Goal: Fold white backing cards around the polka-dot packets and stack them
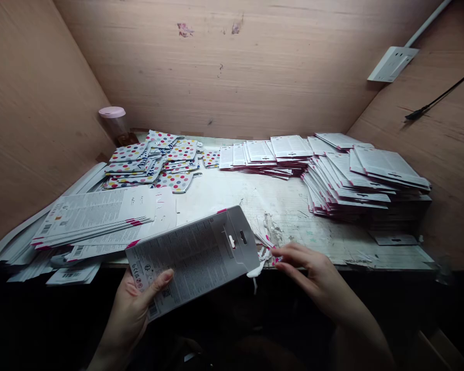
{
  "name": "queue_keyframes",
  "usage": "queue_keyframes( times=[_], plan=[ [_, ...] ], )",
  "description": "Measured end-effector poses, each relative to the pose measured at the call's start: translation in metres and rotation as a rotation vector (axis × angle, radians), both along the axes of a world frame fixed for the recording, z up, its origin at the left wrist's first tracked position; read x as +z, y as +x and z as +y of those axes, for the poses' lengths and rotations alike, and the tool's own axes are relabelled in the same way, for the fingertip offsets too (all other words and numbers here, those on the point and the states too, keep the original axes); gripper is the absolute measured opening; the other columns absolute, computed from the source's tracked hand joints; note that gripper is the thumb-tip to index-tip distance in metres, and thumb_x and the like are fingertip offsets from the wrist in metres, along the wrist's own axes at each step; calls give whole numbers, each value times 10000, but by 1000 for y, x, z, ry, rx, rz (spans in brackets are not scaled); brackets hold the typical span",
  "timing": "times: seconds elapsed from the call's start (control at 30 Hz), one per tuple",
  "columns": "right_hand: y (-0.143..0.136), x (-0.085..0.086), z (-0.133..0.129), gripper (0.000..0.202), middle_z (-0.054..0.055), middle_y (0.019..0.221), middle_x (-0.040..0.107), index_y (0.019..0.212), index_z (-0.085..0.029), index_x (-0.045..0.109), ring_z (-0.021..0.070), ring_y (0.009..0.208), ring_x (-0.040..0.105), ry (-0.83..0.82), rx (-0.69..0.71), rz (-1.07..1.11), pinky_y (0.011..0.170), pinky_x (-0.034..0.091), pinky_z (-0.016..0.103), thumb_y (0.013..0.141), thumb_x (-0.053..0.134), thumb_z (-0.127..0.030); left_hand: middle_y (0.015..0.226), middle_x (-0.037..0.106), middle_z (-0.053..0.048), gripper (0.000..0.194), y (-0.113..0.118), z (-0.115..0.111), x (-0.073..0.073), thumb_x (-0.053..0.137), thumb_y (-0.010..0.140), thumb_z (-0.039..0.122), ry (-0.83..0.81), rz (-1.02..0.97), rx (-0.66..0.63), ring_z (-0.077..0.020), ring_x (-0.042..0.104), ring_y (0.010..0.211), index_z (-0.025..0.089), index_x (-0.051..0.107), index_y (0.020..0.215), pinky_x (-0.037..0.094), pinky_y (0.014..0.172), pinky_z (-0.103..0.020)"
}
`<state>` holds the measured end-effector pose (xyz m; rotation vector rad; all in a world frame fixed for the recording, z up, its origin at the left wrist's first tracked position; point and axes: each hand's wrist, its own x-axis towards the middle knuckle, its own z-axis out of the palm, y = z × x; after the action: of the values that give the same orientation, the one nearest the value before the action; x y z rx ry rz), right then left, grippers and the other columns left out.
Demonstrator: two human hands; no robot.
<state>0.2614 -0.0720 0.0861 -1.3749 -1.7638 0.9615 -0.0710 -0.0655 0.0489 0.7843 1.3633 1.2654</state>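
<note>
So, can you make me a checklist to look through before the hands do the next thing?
1. Left grip is holding the printed carton: ok, thumb on its front.
2. Right grip has hold of something: cannot tell; its fingertips are at small pink-and-white bits, but the contact is unclear.
3. Bench edge is free of scraps: not ok, white scraps are there beside the carton.
4. Carton is full: cannot tell, its inside is hidden.
5. Lidded cup is standing up: ok, in the back left corner.
</note>
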Motion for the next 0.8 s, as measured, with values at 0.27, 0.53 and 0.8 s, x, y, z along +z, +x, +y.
queue_keyframes(
  times=[0.27,0.53,0.8],
  plan=[
    [-39,-13,30,177,15,789,617,847,-194,616,158,743,585,-216,18,476,637,497,261,803,690,-349,1023,748,-43,740,-2,-6,-11,844,646,276,65,50,-79,-250,709,951,229,494,1296,587,812,-290],
    [-46,-38,26,91,-15,708,563,801,-208,570,140,639,508,-72,-208,193,556,425,239,748,644,-206,902,766,-47,665,8,-20,-7,865,578,345,85,225,47,-273,730,847,195,577,1158,612,762,-328],
    [-50,-62,31,328,4,809,621,1017,-189,605,174,757,589,-91,-250,306,662,474,264,696,575,-126,900,766,-38,649,25,-27,-3,872,553,337,65,181,29,-269,724,869,190,597,1122,601,780,-312]
  ],
)
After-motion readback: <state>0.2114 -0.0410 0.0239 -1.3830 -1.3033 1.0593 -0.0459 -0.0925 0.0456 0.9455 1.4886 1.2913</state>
